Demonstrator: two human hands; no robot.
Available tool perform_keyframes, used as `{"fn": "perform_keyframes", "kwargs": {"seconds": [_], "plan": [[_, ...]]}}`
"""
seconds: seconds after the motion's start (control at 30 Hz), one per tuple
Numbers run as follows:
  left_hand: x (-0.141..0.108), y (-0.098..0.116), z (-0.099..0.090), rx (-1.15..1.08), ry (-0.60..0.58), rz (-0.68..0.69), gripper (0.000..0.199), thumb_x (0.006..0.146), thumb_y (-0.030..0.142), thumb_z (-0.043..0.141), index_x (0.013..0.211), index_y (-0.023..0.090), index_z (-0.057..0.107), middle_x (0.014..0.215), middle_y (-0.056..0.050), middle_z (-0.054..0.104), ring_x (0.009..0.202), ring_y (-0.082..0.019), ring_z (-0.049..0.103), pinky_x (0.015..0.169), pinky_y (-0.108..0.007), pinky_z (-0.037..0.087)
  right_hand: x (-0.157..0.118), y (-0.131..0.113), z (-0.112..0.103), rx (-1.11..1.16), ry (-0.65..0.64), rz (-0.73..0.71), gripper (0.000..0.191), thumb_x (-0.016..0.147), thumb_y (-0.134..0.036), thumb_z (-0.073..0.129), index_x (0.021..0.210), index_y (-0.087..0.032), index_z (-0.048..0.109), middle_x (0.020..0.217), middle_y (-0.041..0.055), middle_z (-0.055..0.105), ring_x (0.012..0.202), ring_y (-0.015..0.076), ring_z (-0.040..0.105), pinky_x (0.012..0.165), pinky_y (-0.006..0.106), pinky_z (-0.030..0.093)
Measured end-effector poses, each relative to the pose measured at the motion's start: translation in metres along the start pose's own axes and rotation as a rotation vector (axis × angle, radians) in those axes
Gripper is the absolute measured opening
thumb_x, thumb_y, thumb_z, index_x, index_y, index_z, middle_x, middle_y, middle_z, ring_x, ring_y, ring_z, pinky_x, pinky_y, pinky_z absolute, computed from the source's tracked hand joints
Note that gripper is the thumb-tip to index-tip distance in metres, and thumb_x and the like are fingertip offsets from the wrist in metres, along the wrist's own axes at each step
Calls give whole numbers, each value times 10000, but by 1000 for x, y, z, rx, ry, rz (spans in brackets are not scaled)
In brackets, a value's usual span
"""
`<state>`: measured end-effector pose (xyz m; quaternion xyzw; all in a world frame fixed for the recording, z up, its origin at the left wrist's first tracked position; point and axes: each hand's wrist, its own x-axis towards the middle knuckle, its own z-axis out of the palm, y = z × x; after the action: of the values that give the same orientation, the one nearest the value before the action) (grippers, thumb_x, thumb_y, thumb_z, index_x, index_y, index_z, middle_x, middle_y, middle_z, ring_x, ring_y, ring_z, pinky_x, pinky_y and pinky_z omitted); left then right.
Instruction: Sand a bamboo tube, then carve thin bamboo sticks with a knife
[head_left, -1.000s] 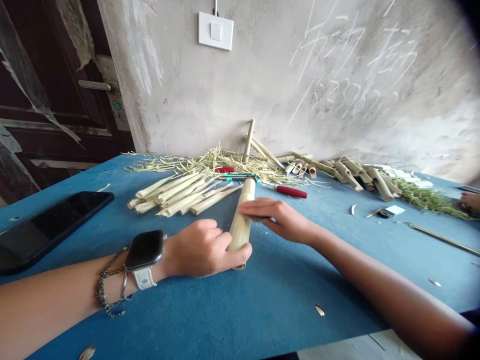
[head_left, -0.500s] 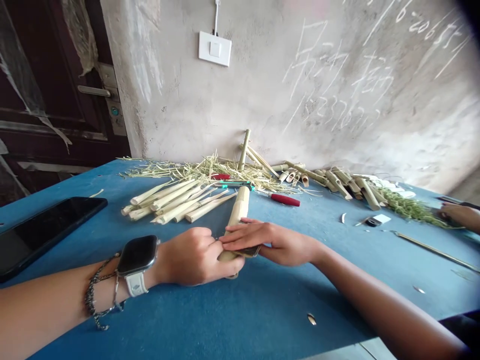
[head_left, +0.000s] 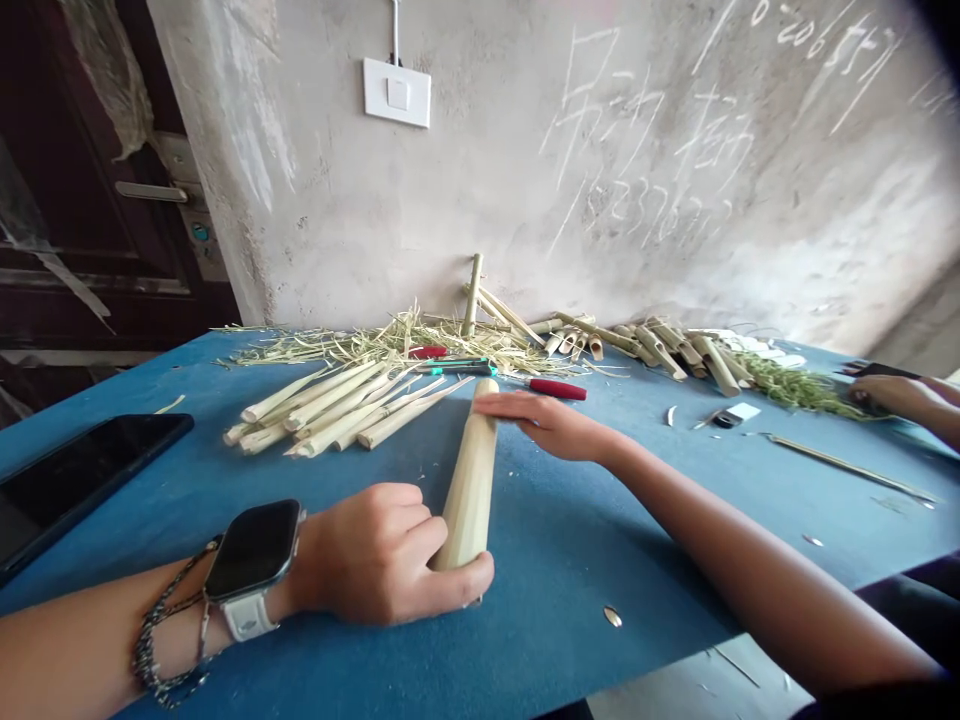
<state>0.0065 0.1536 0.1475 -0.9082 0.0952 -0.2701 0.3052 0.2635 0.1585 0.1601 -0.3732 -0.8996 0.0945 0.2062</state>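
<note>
A pale, peeled bamboo piece (head_left: 470,490) lies on the blue table, pointing away from me. My left hand (head_left: 382,555) is closed around its near end, with the thumb across the tip. Flat over the far end rests my right hand (head_left: 544,422), its fingers stretched out together. Whatever lies under that palm is hidden now. Beyond it is a red-handled tool (head_left: 557,389). Several pale bamboo strips (head_left: 330,405) lie in a pile to the left.
A black phone (head_left: 90,475) lies at the left. Shavings (head_left: 375,340) and cut bamboo tubes (head_left: 660,350) line the wall side. At the right are a small sharpener-like object (head_left: 737,414), a thin stick (head_left: 847,466) and another person's hand (head_left: 896,396).
My right hand has slid away from me along the bamboo to its far end, uncovering the middle. The dark flat piece seen under it is hidden now. The view has shifted slightly right.
</note>
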Motion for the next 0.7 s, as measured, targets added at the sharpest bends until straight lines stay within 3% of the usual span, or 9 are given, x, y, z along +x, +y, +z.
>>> {"fn": "perform_keyframes", "kwargs": {"seconds": [0.07, 0.2, 0.23, 0.37, 0.4, 0.53, 0.57, 0.67, 0.7], "plan": [[0, 0, 1, -28, 23, -23, 148, 805, 292, 555, 918, 283, 650, 446, 69, 443, 368, -102, 380, 362, -256, 306, 0, 0, 0, -41, 92, 75, 638, 738, 71, 303, 1288, -198, 478, 1354, 52, 452, 1272, 156, 374, 1079, 421, 268], [0, 2, 2, -50, 57, -30, 138, 803, 294, 558, 898, 276, 656, 456, 59, 459, 386, -111, 398, 370, -261, 334, 5, -18, 4, 134, -253, -216, 640, 748, 83, 330, 1264, -257, 496, 1324, -38, 487, 1292, 112, 330, 1122, 386, 158], [-1, 2, 2, -50, 62, -28, 138, 804, 290, 558, 898, 274, 657, 457, 57, 460, 389, -112, 401, 371, -261, 336, 7, -20, 5, 150, -281, -240, 636, 754, 81, 331, 1267, -258, 493, 1328, -41, 482, 1295, 112, 325, 1122, 385, 158], [-1, 3, 2, -54, 48, -33, 154, 793, 276, 570, 921, 268, 655, 467, 55, 463, 397, -119, 400, 380, -269, 335, 8, -20, 8, 25, 30, -40, 633, 751, 81, 295, 1280, -209, 485, 1341, 28, 467, 1284, 141, 352, 1093, 417, 240], [-1, 3, 2, -58, 49, -37, 155, 791, 274, 570, 919, 267, 658, 466, 54, 462, 396, -120, 397, 380, -271, 334, 8, -20, 7, 15, 42, -34, 633, 745, 83, 298, 1274, -206, 493, 1330, 29, 480, 1276, 139, 365, 1092, 409, 246], [-1, 3, 3, -70, 85, -27, 156, 796, 253, 546, 878, 256, 679, 446, 41, 462, 383, -124, 393, 366, -278, 324, 8, -27, 4, 151, -297, -248, 621, 747, 79, 335, 1255, -232, 510, 1308, -25, 505, 1271, 110, 367, 1112, 353, 205], [0, 3, 3, -68, 86, -21, 160, 799, 251, 541, 873, 253, 683, 442, 38, 460, 380, -125, 393, 363, -278, 322, 9, -27, 4, 143, -282, -236, 620, 752, 76, 328, 1261, -231, 504, 1317, -21, 496, 1278, 113, 356, 1112, 364, 201], [0, 3, 2, -59, 70, -29, 161, 803, 264, 541, 879, 254, 683, 441, 39, 448, 371, -124, 380, 356, -279, 315, 8, -22, 4, 4, -7, -35, 581, 779, 42, 324, 1279, -206, 487, 1342, 38, 467, 1288, 156, 348, 1094, 444, 213], [-1, 3, 2, -61, 68, -36, 165, 807, 271, 535, 881, 254, 681, 442, 40, 445, 370, -125, 376, 355, -280, 316, 7, -21, 4, -2, 21, -7, 550, 796, 20, 342, 1276, -205, 489, 1340, 47, 468, 1286, 165, 350, 1091, 456, 213]]}}
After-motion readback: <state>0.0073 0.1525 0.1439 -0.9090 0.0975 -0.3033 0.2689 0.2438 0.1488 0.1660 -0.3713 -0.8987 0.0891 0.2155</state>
